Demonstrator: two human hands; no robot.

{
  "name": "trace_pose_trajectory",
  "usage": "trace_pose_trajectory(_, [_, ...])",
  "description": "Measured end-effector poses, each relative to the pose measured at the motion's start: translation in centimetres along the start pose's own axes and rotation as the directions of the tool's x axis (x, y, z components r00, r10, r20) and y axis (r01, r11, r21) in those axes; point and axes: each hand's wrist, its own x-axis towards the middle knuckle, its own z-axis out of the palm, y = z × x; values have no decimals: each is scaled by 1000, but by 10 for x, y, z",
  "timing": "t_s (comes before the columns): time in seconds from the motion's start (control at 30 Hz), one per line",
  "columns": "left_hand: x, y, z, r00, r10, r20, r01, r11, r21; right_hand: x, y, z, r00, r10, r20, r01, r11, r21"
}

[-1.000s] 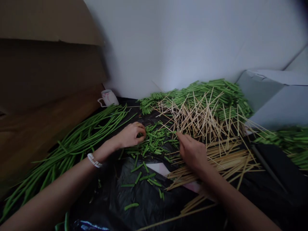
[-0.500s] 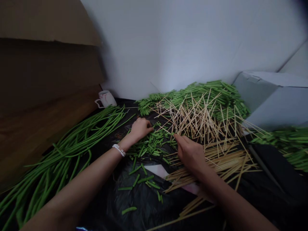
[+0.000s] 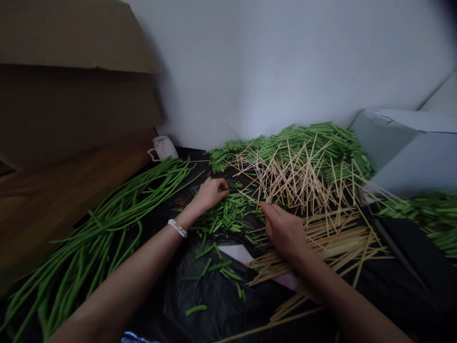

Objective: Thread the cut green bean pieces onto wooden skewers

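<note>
1. While long beans [image 3: 143,197] sprawl over the black plastic [image 3: 221,314] by your left forearm [image 3: 143,264], a careless elbow could drag them, imo.
2. Loose sticks [image 3: 303,178] lie crisscrossed just beyond your right hand [image 3: 285,231]; a quick swing might scatter them.
3. Left hand [image 3: 212,193] curls over the short pieces [image 3: 233,209]; can't tell if it's gripping any.
4. Your right fingertips pinch a bean bit [image 3: 256,202] beside that pile; too much squeeze could split it.

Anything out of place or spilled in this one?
Mildly: one green piece lies alone on the black plastic, away from the loose pile, and the far sticks sprawl crisscross, unlike the neater bundle nearer. No visible damage.
</note>
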Motion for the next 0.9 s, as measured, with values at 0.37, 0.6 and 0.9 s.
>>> trace_pose_trajectory(0.37, [1,8,-10,997,56,-45,-57,998,-37,-1,1,-1,998,-35,-55,35,999,5])
trace_pose_trajectory(0.6, [-48,16,-5,976,-215,21,131,513,-848,-3,-4,1,992,-80,-93,84,996,35])
trace_pose_trajectory(0.9, [-67,16,9,947,-220,235,255,66,-965,-8,-15,-1,979,-169,-110,175,984,44])
